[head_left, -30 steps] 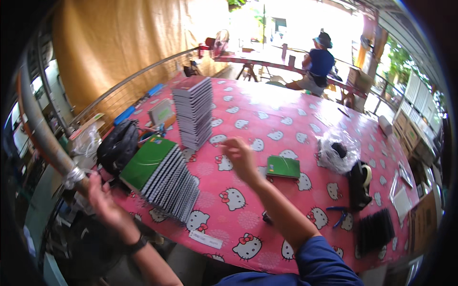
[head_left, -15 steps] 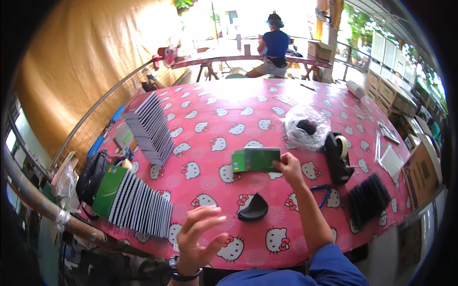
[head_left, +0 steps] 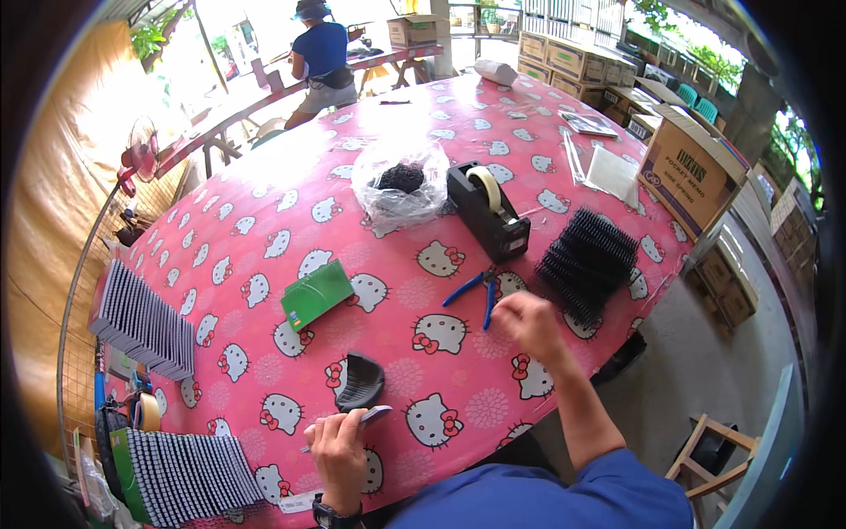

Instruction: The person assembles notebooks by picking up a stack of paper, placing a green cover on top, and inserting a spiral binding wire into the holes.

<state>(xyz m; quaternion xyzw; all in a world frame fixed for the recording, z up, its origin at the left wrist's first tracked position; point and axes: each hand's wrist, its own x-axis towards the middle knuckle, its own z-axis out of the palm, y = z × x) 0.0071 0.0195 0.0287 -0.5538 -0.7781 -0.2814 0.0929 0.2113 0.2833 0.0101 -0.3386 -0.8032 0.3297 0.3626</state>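
My left hand [head_left: 337,450] is closed around a thin notepad [head_left: 375,414], seen almost edge-on, at the table's near edge. Just beyond it sits a black, ribbed, curved piece [head_left: 361,382]. A green notepad [head_left: 317,294] lies flat farther off. My right hand [head_left: 529,324] hovers with curled fingers and nothing visible in them, beside blue-handled pliers [head_left: 476,291]. To its right is a pile of black spiral binding coils [head_left: 588,264]. Notepads with white edges stand in a near-left row [head_left: 189,476] and a farther stack [head_left: 145,317].
A black tape dispenser [head_left: 487,216] and a clear plastic bag [head_left: 401,196] with dark contents stand beyond the pliers. Cardboard boxes [head_left: 692,167] line the right side. A pink fan [head_left: 141,150] is at far left. Another person [head_left: 320,57] works at a far table.
My view has turned right. The right hand has let go of the green notepad, now on the table, and moved toward the pliers and coils. My left hand now grips a notepad.
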